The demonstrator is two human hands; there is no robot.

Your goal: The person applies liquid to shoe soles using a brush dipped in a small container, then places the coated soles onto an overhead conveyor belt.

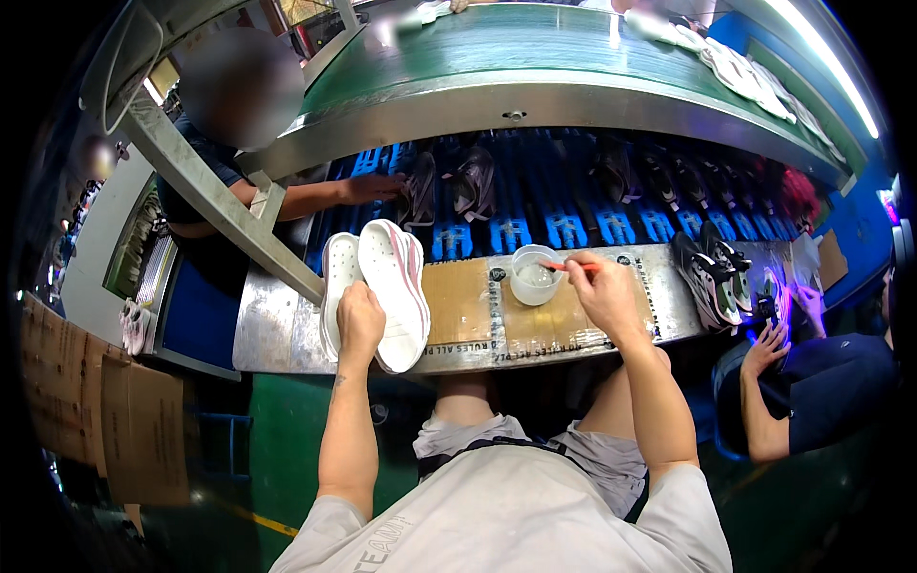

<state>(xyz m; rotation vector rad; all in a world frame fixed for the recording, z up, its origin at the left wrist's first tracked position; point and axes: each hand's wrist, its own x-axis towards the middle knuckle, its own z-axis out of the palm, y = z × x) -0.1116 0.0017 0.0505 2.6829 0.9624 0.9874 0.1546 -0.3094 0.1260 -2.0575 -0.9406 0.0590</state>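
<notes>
My left hand [360,320] is closed on a pair of white shoe soles [406,304], held side by side with their inner faces up. The right-hand sole has a pink stripe along its side, and small holes show in both near the far end. In my right hand [608,296] is a thin brush with a red handle [553,265], pinched between the fingers. Its tip reaches into a translucent plastic cup [531,294] on the bench, so the bristles are hard to make out. The cup seems to hold a clear liquid.
Taped cardboard [458,304] covers part of the metal bench [267,325]. Behind it, dark shoes [473,181] stand on a rack with blue holders, under a green conveyor [458,48]. A co-worker's hand [375,187] touches one shoe. Black shoes [709,277] sit near another person's hand [766,346] at right.
</notes>
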